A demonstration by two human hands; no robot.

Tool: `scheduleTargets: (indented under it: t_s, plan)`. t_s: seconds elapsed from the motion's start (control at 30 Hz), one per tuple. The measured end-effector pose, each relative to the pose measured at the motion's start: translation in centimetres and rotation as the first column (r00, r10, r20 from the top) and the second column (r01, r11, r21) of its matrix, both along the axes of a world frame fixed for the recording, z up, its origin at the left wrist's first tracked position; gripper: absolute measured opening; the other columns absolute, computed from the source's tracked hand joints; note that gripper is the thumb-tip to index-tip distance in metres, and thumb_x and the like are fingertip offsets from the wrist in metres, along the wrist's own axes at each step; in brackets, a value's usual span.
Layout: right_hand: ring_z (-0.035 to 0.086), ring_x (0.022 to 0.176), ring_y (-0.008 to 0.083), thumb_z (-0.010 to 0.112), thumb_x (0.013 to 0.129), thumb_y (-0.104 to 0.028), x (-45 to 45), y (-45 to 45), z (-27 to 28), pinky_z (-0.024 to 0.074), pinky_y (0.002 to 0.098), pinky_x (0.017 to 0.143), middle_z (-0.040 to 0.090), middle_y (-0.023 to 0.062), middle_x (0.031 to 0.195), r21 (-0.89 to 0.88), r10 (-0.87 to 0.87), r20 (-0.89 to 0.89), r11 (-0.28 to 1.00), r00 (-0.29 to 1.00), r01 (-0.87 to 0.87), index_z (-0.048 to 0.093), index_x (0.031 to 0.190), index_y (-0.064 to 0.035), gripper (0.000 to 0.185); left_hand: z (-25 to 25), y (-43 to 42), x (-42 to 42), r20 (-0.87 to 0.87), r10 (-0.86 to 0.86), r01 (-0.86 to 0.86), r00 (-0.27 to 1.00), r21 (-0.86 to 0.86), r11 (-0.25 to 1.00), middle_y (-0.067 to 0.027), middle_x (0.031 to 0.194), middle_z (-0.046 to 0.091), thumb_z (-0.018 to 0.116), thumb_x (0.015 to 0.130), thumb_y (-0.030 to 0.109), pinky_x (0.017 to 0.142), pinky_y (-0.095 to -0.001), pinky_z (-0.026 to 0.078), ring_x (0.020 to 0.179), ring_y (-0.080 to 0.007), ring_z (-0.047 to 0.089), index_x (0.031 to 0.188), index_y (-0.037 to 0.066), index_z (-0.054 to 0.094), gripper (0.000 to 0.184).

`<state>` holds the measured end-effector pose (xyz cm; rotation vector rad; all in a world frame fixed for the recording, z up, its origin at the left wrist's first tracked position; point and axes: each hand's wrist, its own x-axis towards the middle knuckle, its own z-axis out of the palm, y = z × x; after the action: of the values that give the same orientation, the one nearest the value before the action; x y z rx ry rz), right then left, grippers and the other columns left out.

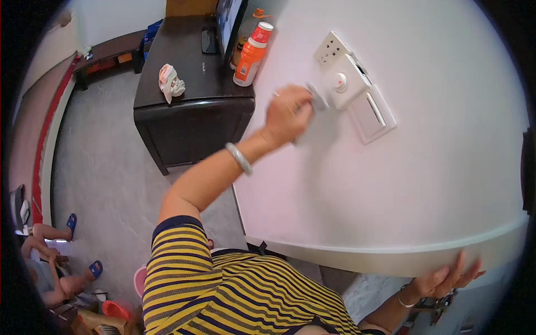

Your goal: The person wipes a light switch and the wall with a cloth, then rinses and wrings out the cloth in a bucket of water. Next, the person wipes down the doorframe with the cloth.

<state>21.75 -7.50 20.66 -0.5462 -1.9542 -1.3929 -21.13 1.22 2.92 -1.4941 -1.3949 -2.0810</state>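
Note:
My left hand [287, 114] is closed round a small grey pad [317, 97], blurred by motion, whose exact kind I cannot make out. It is held up at the white wall [424, 173], just left of a white switch plate with a round knob [339, 84]. Above that plate sits a socket panel [330, 49], and below it a wide rocker switch [373, 116]. Lower right, my right hand [446, 279] rests against the wall's end edge [391, 262] with its fingers stretched out and apart.
Left of the wall stands a dark cabinet [195, 134] bearing a crumpled plastic bag [171, 84], an orange-and-white bottle [249, 61] and a screen [231, 22]. Another person [56, 268] in blue slippers sits at lower left. A red basin [114, 310] is nearby on the grey floor [106, 156].

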Motion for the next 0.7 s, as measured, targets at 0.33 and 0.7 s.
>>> scheduleTargets:
  t_s: [0.33, 0.7]
  plan:
    - [0.024, 0.141, 0.0380, 0.038, 0.092, -0.017, -1.3, 0.0, -0.6, 0.0170, 0.0587, 0.116, 0.038, 0.0228, 0.145, -0.034, 0.050, -0.218, 0.998, 0.975, -0.058, 0.058, 0.120, 0.0059, 0.042, 7.8, 2.5, 6.6, -0.001, 0.173, -0.166, 0.985, 0.264, 0.950, -0.0067, 0.105, 0.061, 0.067, 0.072, 0.002, 0.089, -0.0372, 0.040, 0.098, -0.0298, 0.052, 0.098, 0.003, 0.066, 0.026]
    - [0.028, 0.137, 0.0443, 0.031, 0.100, -0.017, -3.0, -0.7, -0.7, 0.0225, 0.0652, 0.111, 0.049, 0.0165, 0.135, 0.002, -0.072, -0.167, 0.997, 0.983, 0.074, 0.048, 0.125, -0.0011, 0.034, 0.1, 3.3, 6.7, 0.115, 0.033, -0.057, 0.993, 0.213, 0.975, -0.0098, 0.101, 0.058, 0.065, 0.067, -0.007, 0.088, -0.0395, 0.043, 0.102, -0.0315, 0.052, 0.094, 0.000, 0.065, 0.029]
